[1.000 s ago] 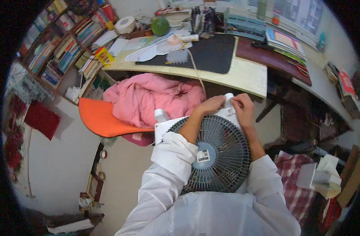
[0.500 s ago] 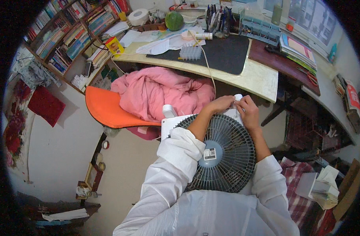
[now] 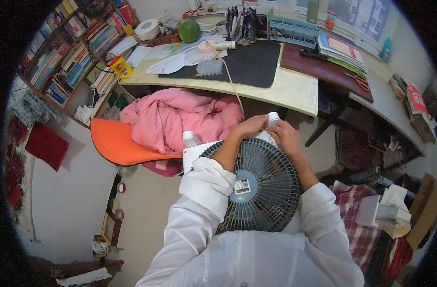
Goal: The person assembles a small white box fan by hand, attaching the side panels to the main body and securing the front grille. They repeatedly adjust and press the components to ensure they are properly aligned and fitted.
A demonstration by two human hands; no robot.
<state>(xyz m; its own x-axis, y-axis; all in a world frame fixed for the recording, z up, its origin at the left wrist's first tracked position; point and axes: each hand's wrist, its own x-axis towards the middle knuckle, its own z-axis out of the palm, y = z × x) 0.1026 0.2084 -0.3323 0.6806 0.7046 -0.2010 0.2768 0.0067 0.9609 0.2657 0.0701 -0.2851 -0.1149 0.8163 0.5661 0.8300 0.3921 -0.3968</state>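
A fan with a round grey grille [image 3: 276,179] and a pale blue hub [image 3: 244,187] lies tilted against my body, its hub facing up. Beyond the grille its white base [image 3: 193,155] shows, with one white foot [image 3: 191,138] at the left and another white foot [image 3: 273,117] between my hands. My left hand [image 3: 253,126] is closed at the left side of that second foot, fingertips pressed together. From the right, my right hand [image 3: 286,138] bends its fingers in close below the same foot. A thin pale strand shows between the fingertips; what they pinch is too small to tell.
A pink quilt [image 3: 180,117] lies on an orange chair [image 3: 120,141] just beyond the fan. Behind stands a desk [image 3: 297,91] with a black mat [image 3: 252,67], a watermelon [image 3: 189,30] and pens. A pale cord [image 3: 232,79] hangs over its edge. Plaid cloth [image 3: 355,215] lies at right.
The whole scene has shifted left in the picture as the head turned slightly. Both hands stay at the same white foot, and the right hand's fingers have changed position a little.
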